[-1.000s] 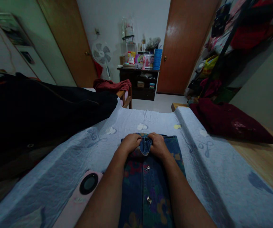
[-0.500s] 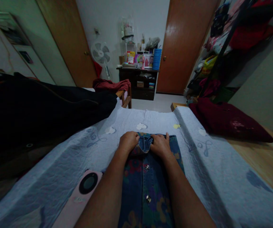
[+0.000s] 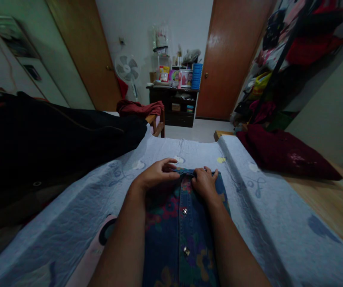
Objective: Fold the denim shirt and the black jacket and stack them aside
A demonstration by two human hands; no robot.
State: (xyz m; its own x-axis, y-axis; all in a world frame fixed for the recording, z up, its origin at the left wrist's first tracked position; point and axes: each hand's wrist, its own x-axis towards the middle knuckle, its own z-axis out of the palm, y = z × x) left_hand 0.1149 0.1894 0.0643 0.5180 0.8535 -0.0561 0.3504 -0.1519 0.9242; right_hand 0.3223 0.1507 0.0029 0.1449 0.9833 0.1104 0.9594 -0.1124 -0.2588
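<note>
A dark blue denim garment (image 3: pixel 165 235) with a floral print and metal buttons lies on the pale blue patterned sheet (image 3: pixel 267 223). At its far left edge is my left hand (image 3: pixel 161 172), fingers apart, with thumb and fingertips over the cloth and no visible grip. My right hand (image 3: pixel 204 181) has its fingers curled on the far edge, right of the button strip, holding the cloth. Beside my left forearm lies a pink object with a dark round part (image 3: pixel 107 232), partly covered by the arm.
Black clothing (image 3: pixel 69 135) is heaped at the left. A folded maroon garment (image 3: pixel 291 155) lies at the right, by a wooden surface (image 3: pixel 326 203). Beyond the sheet are a red cloth (image 3: pixel 140 107) on a wooden frame, a fan (image 3: pixel 127 67) and a dark cabinet (image 3: pixel 171 107).
My left hand has opened and moved a little left, off the gathered cloth. The garment's far edge, bunched before, now lies flatter. My right hand stays near the same spot.
</note>
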